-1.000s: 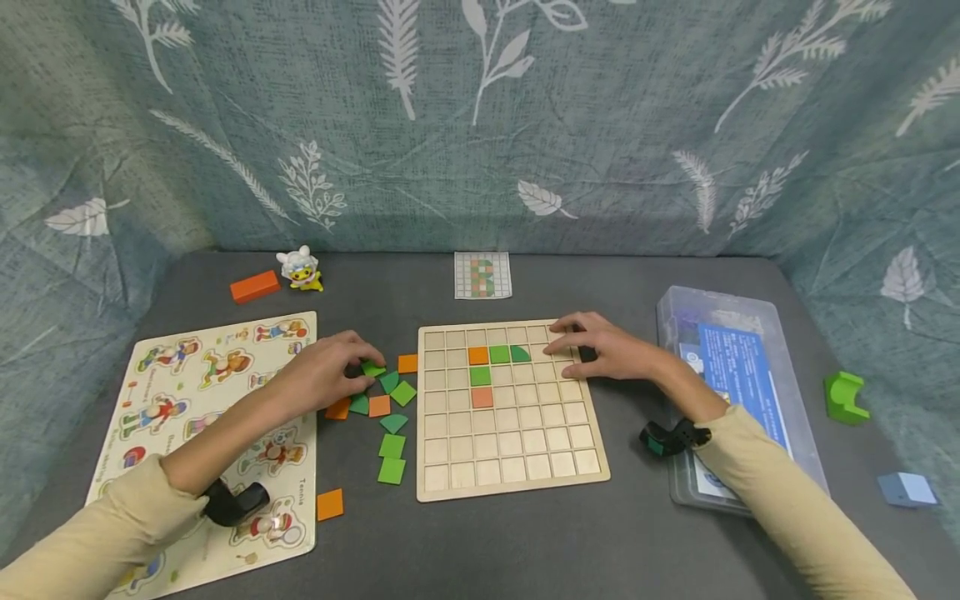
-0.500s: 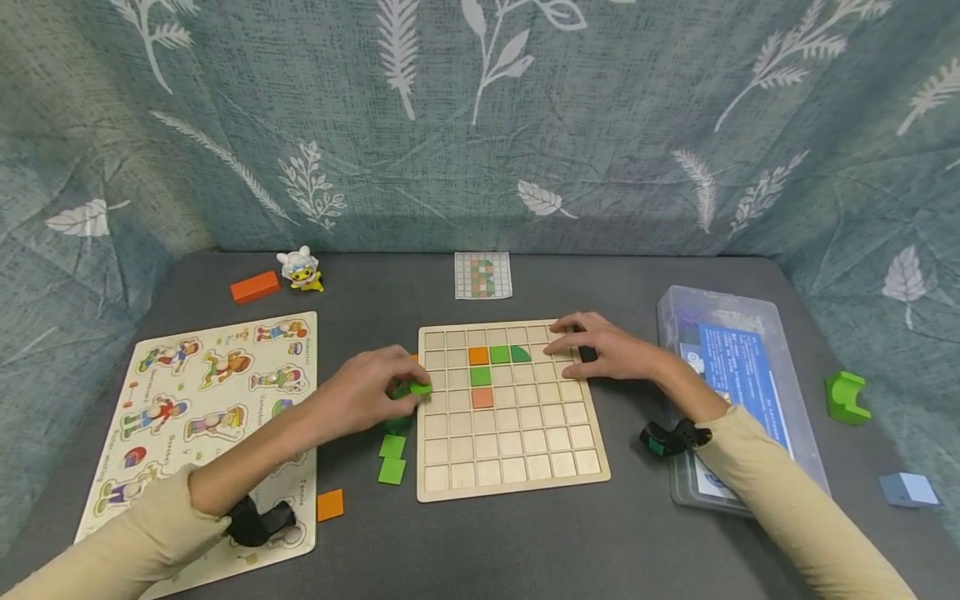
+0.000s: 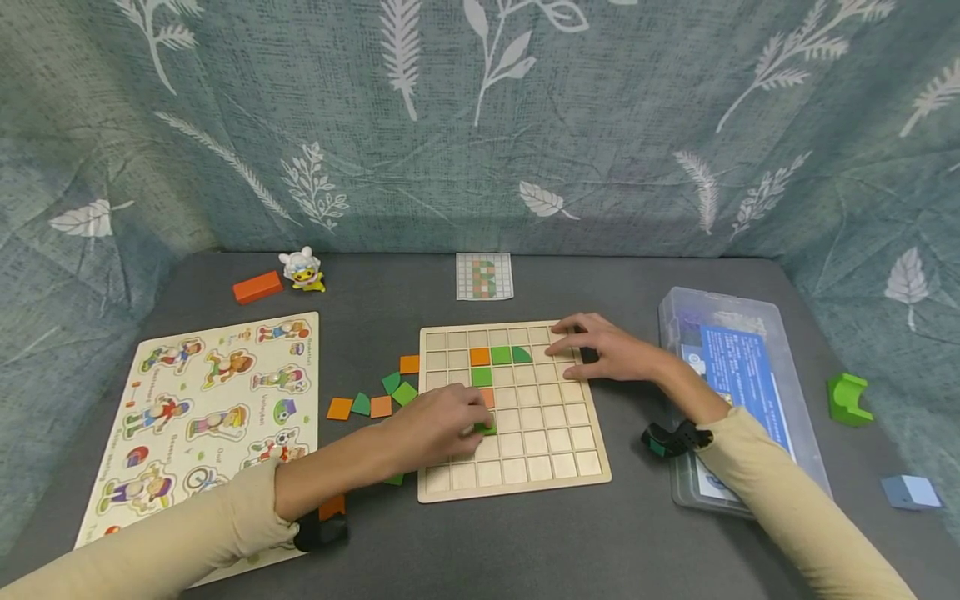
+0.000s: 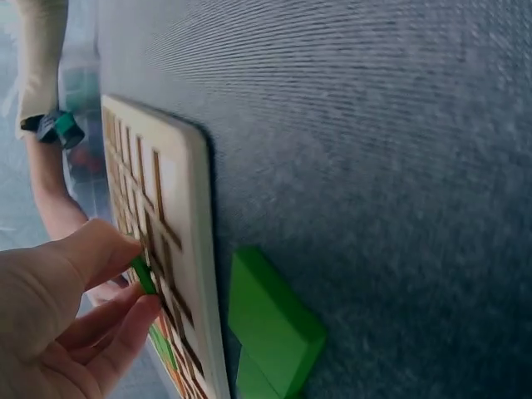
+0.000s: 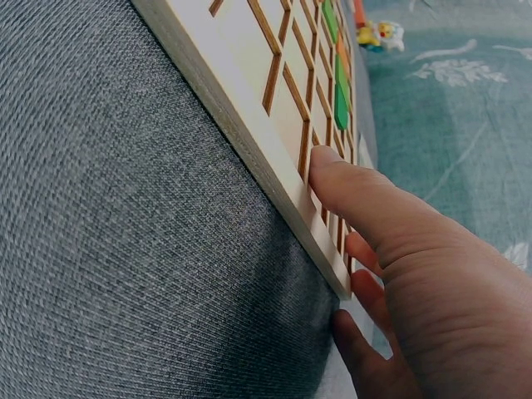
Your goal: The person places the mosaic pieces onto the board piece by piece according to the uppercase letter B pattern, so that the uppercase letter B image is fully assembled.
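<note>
Fingers of the left hand pinch a green square tile over the wooden grid board, just below its orange tile; lower it flat into the cell while the right hand, fingers straight, braces the board's far-right corner

Green tile mostly under left hand

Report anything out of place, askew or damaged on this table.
Nothing looks damaged or spilled. The loose tiles lie scattered at odd angles left of the wooden grid board, and the left hand pinches a green tile over it.
</note>
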A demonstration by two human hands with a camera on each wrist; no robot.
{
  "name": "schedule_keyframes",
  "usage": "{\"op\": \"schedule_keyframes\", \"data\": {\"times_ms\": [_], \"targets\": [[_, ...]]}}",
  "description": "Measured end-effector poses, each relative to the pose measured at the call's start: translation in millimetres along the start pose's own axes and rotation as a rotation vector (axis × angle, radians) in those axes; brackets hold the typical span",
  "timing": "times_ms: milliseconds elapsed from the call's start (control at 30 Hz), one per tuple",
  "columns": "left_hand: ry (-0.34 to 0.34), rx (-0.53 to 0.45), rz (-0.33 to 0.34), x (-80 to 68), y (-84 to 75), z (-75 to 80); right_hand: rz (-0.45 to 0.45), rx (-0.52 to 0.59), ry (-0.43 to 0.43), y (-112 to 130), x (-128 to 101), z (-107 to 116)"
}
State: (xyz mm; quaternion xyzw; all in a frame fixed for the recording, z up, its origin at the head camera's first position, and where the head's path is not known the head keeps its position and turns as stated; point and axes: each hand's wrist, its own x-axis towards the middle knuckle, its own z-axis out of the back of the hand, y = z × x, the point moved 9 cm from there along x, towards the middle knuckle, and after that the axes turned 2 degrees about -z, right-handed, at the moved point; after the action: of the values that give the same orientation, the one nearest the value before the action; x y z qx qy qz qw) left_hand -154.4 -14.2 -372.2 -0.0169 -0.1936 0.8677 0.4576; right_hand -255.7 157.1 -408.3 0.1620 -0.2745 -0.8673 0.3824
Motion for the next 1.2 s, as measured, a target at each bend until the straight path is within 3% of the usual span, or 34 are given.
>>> {"op": "schedule_keyframes", "data": {"times_ms": [233,700,967,1200], "targets": [[-0.025,0.082,-0.029,1.5,-5.3,-1.1,-0.003,0.014,0.003,1.3,-0.3,-0.3],[-0.046,-0.042,-0.002,3.4,6.7,6.3,0.005,0.021,0.004,1.8,-0.6,-0.6],[-0.022,-0.066,0.018,2.7,8.0,5.7,-0.003,0.028,0.013,2.1,-0.4,-0.4],[0.043,0.032,0.004,1.8,4.9,0.3,0.0,0.015,0.006,0.8,0.1,-1.6]]}}
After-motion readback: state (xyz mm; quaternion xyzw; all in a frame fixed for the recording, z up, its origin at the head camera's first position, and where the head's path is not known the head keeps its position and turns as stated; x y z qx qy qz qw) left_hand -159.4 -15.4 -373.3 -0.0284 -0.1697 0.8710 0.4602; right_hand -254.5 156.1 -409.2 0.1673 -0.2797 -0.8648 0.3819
